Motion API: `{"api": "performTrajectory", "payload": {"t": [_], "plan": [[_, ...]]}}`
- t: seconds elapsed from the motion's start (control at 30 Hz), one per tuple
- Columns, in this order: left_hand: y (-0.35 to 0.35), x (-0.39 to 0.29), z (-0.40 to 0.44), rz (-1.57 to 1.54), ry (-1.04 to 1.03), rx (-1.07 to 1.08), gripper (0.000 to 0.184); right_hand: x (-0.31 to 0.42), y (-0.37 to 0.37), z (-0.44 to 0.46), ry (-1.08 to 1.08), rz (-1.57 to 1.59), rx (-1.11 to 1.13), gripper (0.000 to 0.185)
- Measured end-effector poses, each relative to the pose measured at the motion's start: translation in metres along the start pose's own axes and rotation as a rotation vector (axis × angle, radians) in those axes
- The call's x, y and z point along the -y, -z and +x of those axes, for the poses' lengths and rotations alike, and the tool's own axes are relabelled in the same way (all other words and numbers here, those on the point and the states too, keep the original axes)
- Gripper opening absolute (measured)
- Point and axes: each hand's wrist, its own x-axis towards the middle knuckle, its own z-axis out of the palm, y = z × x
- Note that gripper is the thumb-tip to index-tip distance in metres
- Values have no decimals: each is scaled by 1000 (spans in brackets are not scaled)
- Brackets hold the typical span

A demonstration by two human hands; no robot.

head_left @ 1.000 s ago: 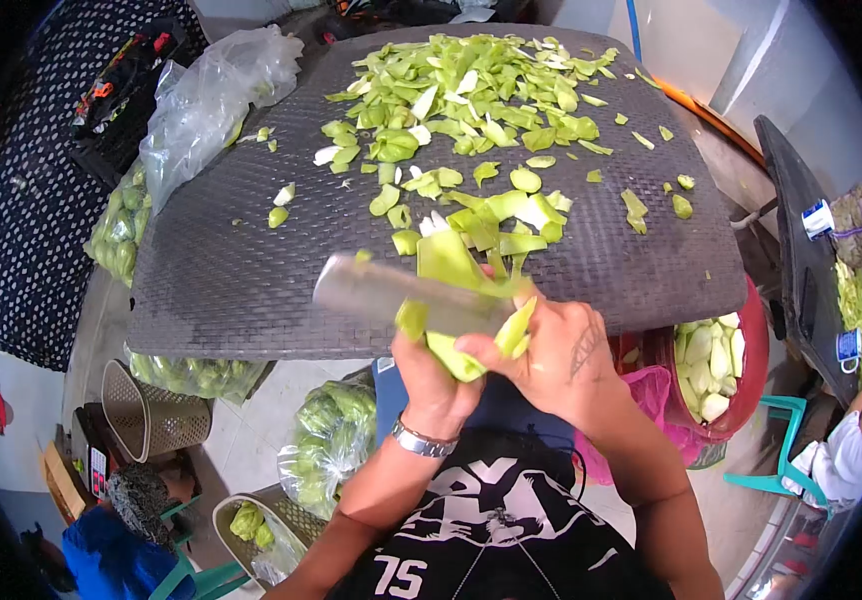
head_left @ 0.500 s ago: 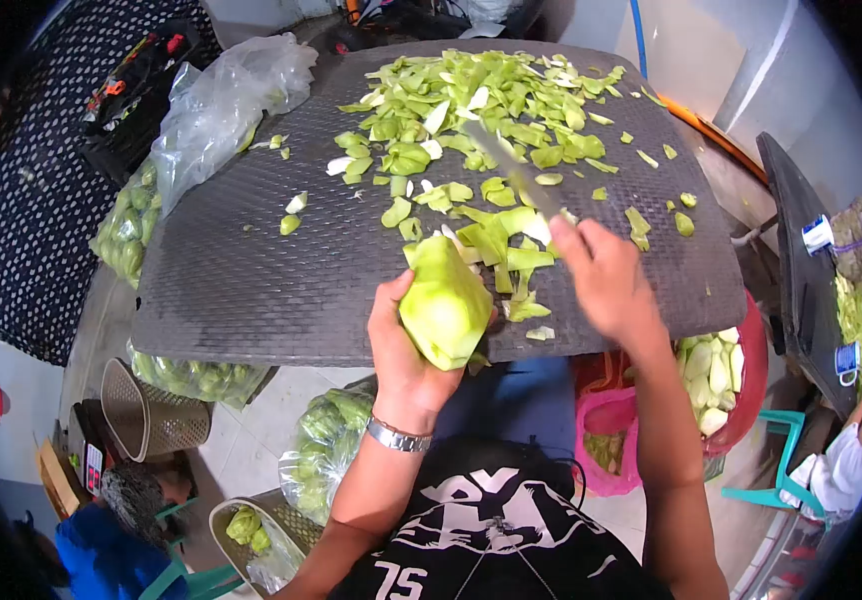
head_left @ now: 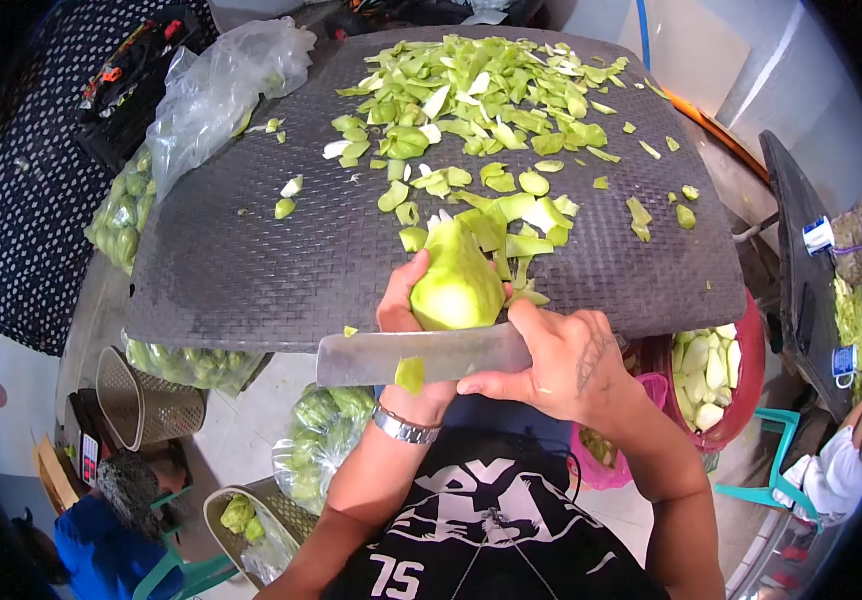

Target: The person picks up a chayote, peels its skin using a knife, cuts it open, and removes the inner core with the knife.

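Vegetable in left hand, knife in right hand

Nearest is the black shirt, with a lattice basket to its left. A clear bag of green produce sits beyond the basket, just left of the wristwatch. The right hand grasps the knife at its right end, thumb along the near side and fingers curled over the far side; its broad blade points left, crossing above the left hand. A scrap of peel clings to the blade. Just beyond it, at the near edge of the dark woven table, the left hand clasps the pale green vegetable, thumb on its left side and a fingertip showing on its right. Whether blade and vegetable touch, I cannot tell. To the right, beside the table, stands a red tub of pale pieces. Strips of peel lie past the vegetable, leading to a wide heap of peelings at the far side. A crumpled clear bag lies at the far left.
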Motion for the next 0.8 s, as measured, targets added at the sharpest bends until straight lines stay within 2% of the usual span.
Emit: {"api": "performTrajectory", "payload": {"t": [0.1,0.2,0.3,0.4,0.5,0.6,0.7,0.8], "plan": [[0,0,1,16,3,-2,54,-3,-7,-2,34,25,-78,93],[-5,0,-3,-4,1,-23,54,-5,-6,-1,59,13,-133,81],[8,-8,-4,33,-14,32,60,-31,13,6,-124,252,106,73],[6,-14,-12,148,16,17,66,-73,15,20,-469,170,-62,68],[13,-12,-10,130,-3,73,62,-72,19,13,-455,252,-52,66],[11,-1,-3,-8,-53,-76,58,-27,25,4,-153,326,72,67],[7,0,-1,77,-3,3,53,-6,11,2,-81,207,106,72],[5,1,-2,75,6,27,53,-9,-1,3,25,79,53,68]]}}
